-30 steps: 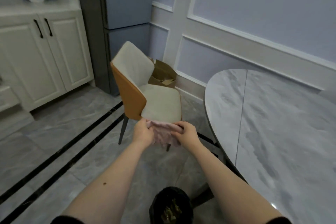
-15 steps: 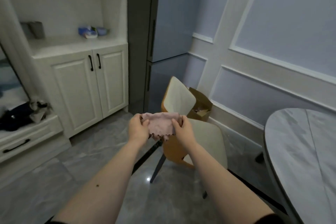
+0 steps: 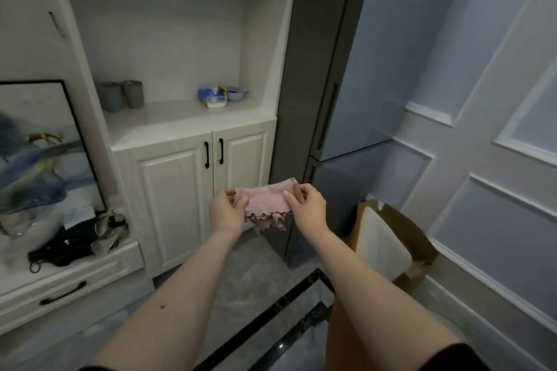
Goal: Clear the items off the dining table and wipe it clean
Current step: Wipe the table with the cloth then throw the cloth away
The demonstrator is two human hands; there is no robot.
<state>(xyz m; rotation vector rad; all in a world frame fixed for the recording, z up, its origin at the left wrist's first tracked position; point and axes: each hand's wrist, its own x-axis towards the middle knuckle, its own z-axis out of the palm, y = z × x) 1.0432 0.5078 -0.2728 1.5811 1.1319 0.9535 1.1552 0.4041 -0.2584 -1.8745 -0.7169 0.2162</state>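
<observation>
White cabinets (image 3: pixel 193 190) are filling the background while the left hand (image 3: pixel 226 212) and right hand (image 3: pixel 307 208) are each pinching an end of the pink cloth (image 3: pixel 265 205) in mid-air, looking light, limp, best gripped by its edges.

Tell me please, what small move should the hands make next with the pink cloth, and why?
Probably carry the cloth forward to the open cabinet shelf and set it down. The left hand and right hand each pinch one end, holding it folded in front of the cabinet, and the dining table is out of view, so wiping seems finished.
</observation>
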